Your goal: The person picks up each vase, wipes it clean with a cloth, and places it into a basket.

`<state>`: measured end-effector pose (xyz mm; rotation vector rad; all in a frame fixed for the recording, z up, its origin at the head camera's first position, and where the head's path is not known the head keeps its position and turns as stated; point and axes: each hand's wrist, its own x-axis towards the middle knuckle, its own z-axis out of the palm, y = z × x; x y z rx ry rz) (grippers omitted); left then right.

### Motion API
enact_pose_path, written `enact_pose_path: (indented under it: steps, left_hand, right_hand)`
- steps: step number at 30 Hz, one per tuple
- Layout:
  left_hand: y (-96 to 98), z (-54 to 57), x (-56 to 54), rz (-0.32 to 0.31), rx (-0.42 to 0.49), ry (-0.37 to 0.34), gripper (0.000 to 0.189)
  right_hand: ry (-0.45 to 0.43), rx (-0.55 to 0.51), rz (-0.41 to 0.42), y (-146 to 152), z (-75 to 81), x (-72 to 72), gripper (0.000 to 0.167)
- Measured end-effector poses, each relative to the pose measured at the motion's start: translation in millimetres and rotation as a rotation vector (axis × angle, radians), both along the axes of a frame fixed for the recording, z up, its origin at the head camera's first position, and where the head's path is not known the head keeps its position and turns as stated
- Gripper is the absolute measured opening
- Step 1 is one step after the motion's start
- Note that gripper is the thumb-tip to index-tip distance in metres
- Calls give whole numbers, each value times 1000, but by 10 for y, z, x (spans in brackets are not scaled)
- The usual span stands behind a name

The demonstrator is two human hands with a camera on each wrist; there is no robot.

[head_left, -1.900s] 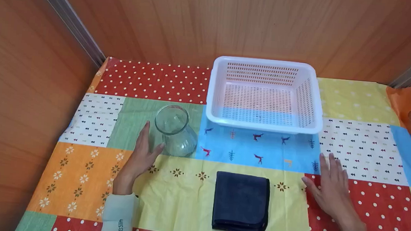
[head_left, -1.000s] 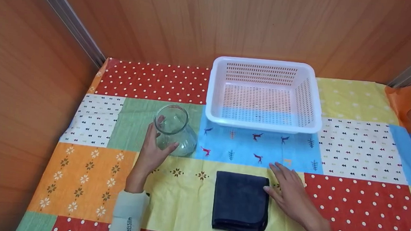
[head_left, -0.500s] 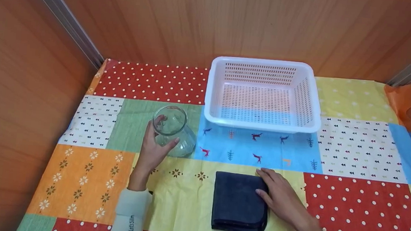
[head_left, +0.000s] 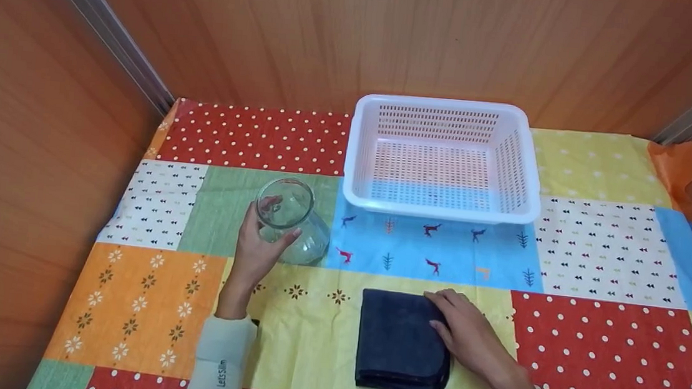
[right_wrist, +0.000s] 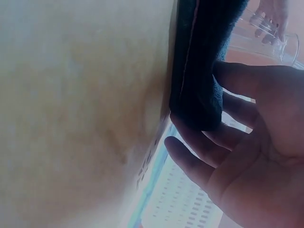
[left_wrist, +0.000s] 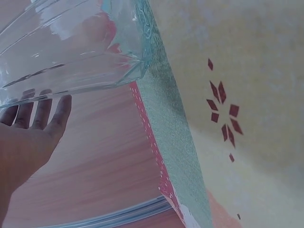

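A clear glass vase (head_left: 310,244) with a wide mouth stands upright on the green patch. My left hand (head_left: 256,252) holds its left side, thumb in front and fingers round the back; the left wrist view shows the fingertips (left_wrist: 61,107) against the glass. Front and centre lies a folded dark cloth (head_left: 399,340) with black edging and a short strap at its lower right corner. My right hand (head_left: 471,337) grips the cloth's upper right corner. In the right wrist view, the thumb (right_wrist: 232,76) lies on top and other fingers curl around the thick folded edge.
A white perforated plastic basket (head_left: 438,212) sits at the back, right of the vase, with nothing in it. A patchwork tablecloth (head_left: 612,368) covers the table. Wood-grain panels (head_left: 272,31) enclose the back and both sides.
My left hand has moved right from beside the vase and taken hold of it. The right hand has come left from the red dotted patch onto the cloth's corner. Vase and cloth stay put.
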<state>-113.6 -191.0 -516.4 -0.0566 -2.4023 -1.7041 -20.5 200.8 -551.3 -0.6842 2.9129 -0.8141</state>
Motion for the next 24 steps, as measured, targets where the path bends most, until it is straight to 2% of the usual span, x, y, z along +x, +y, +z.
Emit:
enact_pose_path:
  steps: [5, 11, 20, 24]
  left_hand:
    - [4, 0, -4, 14, 1, 8, 68]
    - [10, 5, 0, 20, 4, 16, 69]
    - [4, -8, -5, 19, -4, 47, 66]
    - [15, -5, -3, 8, -9, 58, 65]
  right_hand:
    - [61, -17, 10, -7, -4, -5, 39]
    - [87, -69, -6, -23, 32, -5, 32]
    - [-14, -245, -78, -32, 89, 19, 34]
    - [-28, -311, -100, -43, 144, 20, 35]
